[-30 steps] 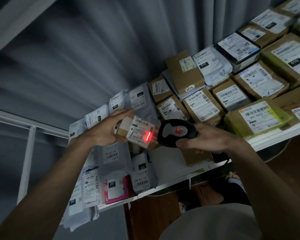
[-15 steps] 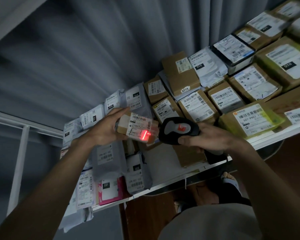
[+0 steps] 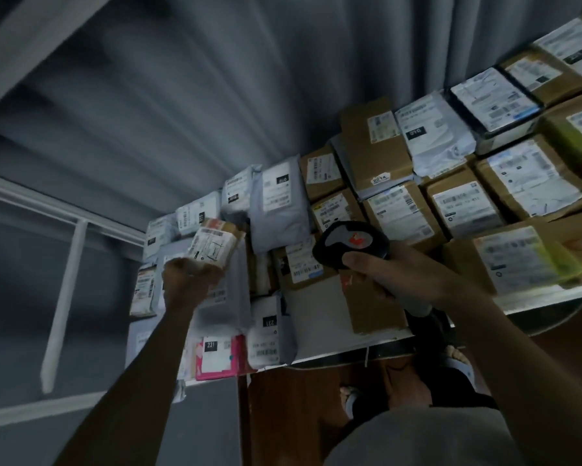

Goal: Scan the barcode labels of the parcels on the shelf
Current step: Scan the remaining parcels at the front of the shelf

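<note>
My left hand (image 3: 190, 271) grips a small brown box (image 3: 215, 245) with a white barcode label, held over the grey mailer bags at the left of the shelf. My right hand (image 3: 393, 274) holds a black handheld scanner (image 3: 348, 245) with a red mark on top, its head just right of the box and over a brown parcel (image 3: 301, 264) with a label. No red scan light shows on any label. The shelf (image 3: 343, 351) carries several labelled cardboard boxes and grey bags.
A grey curtain (image 3: 215, 95) hangs behind the shelf. A white frame post (image 3: 64, 304) stands at the left. A pink parcel (image 3: 217, 358) lies at the shelf's front left edge. Below are a brown floor and my feet (image 3: 457, 361) in sandals.
My left hand has carried the small box left, away from the scanner. The red scan light on its label has gone out. My right hand keeps the scanner near the same spot.
</note>
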